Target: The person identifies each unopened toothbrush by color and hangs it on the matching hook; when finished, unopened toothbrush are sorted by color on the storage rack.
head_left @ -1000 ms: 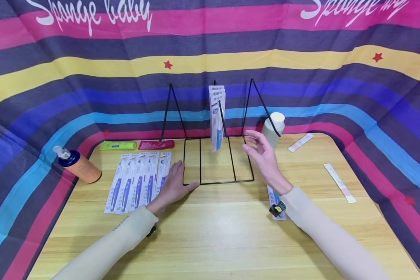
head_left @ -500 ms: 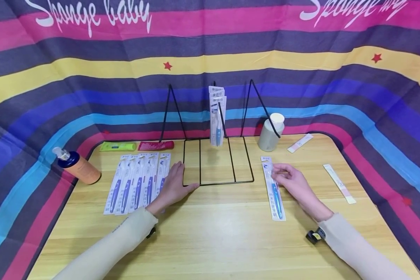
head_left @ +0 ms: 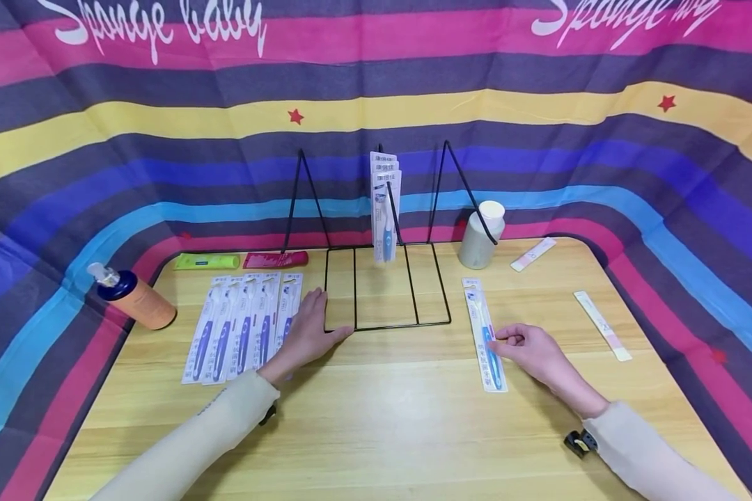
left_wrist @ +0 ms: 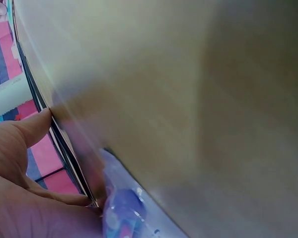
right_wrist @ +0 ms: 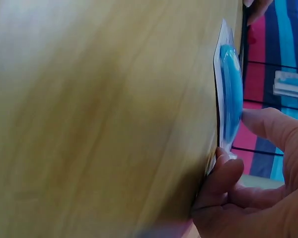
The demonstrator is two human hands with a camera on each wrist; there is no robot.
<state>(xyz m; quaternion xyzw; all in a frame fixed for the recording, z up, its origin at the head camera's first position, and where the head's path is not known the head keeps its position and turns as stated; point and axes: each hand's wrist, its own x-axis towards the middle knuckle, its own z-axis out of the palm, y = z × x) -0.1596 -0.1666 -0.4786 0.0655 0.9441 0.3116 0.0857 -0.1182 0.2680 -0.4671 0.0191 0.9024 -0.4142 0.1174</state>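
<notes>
My right hand (head_left: 535, 356) pinches the right edge of a packaged blue toothbrush (head_left: 485, 337), which lies on the table. In the right wrist view the thumb touches its blue blister (right_wrist: 232, 94), with the curled fingers at the card's edge. With thumb and fingers spread, my left hand (head_left: 302, 335) rests at the front left corner of a black wire rack (head_left: 388, 327). Several packaged toothbrushes (head_left: 386, 216) with blue handles hang on the rack's middle prong. Beside the left hand lie several packaged purple toothbrushes (head_left: 244, 330) in a row, the rightmost partly hidden by that hand.
A green tube (head_left: 207, 261) and a red tube (head_left: 276, 259) lie at the back left, near an orange pump bottle (head_left: 141, 303). Behind the rack's right side stands a white-capped grey bottle (head_left: 476, 240). Two white sachets (head_left: 601, 325) lie at the right. A striped cloth (head_left: 376, 62) surrounds the table.
My right hand has come from beside the rack down to the blue toothbrush package, slid lower along its edge and now pinches it. The left hand has stayed on the rack's corner.
</notes>
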